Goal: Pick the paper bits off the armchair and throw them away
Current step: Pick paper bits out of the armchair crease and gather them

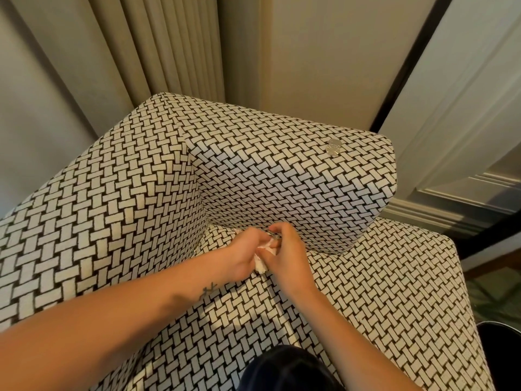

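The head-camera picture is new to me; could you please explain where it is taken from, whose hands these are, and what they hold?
There is no machine here: a person wears one wide camera on the head, looking down at their own bare hands. The left hand and the right hand meet at the crease where the seat joins the arm of the woven-patterned armchair. Between them they pinch crumpled white paper bits. A small shiny round thing lies on top of that arm; I cannot tell what it is. Curtains hang behind.
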Demonstrator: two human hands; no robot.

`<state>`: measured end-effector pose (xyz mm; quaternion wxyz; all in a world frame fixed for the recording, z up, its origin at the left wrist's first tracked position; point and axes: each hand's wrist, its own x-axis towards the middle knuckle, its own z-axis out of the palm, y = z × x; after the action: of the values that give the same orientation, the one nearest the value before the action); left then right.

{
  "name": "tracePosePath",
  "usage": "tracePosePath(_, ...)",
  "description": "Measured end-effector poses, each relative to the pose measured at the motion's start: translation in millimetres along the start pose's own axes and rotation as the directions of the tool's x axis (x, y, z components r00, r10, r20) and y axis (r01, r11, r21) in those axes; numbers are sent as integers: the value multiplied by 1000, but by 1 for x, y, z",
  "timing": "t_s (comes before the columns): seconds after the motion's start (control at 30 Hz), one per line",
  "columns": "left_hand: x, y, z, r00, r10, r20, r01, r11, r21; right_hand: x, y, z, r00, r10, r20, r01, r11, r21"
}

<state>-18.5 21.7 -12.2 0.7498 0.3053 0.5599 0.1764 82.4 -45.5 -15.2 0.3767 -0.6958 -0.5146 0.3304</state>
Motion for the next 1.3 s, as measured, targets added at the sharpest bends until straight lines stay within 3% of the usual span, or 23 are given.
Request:
tracePosePath(0.3,5,1,-4,950,110,-292,-73,988,133,0,7,-4,994,105,-6,-97,942,322)
tracePosePath(0.4,3,2,-3,922,145,-359,-84,980,180,1,12,-9,988,150,-27,-133,933,334)
tracePosePath(0.53,0,3,-2,911,151,-384,-91,981,170,3,16,-10,983,159,-89,-137,966,218)
tracePosePath(0.63,0,3,-3,896,156,-417,-108,985,138,6,24,-6,980,135,-143,-138,990,-12)
tracePosePath(0.83,5,1,-6,896,153,-416,-114,986,118,13,27,10,975,184,-128,-219,897,-383)
tracePosePath(1.1,8,-2,-9,906,178,-385,-129,980,150,18,29,22,972,188,-140,-230,874,-428)
tracePosePath(1.3,0,5,-8,969,153,-195,-96,956,276,15,28,24,966,198,-168,-243,916,-319)
